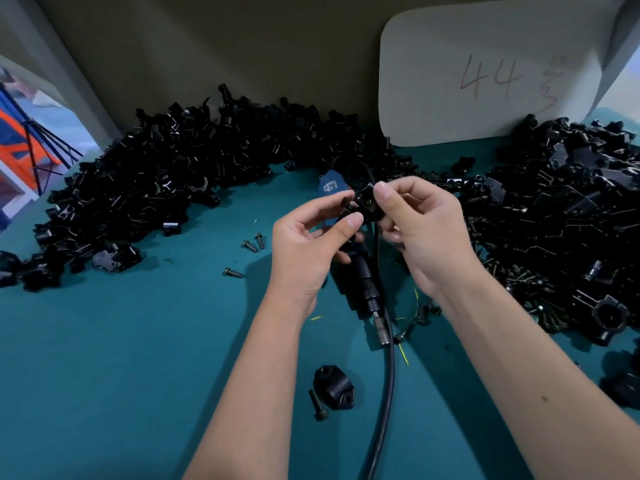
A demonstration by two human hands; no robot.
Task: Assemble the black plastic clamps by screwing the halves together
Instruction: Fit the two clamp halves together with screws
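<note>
Pinching a black clamp (363, 204) between curled fingertips of left hand (304, 244) and right hand (422, 230), above the green table (138, 358).

Both hands, left hand (304, 237) and right hand (415, 230), pinch a black clamp (363, 204) above the teal table (121, 358).

Teal table cover (121, 358) underfoot of everything. White rounded card (485, 74) propped against the drab back wall (242, 46), marked "44" in faint pencil with a scrawl beside it. Blue tag (330, 185) with white print lying near the card's lower left. Thick black cable (388, 393) running toward the bottom edge from a black barrelled tool (360, 282) resting on the cover. Thin yellow-green wire scraps (403, 353) scattered just beside the cable. Orange and blue shapes (17, 140) at far left, too blurred to identify.
</note>
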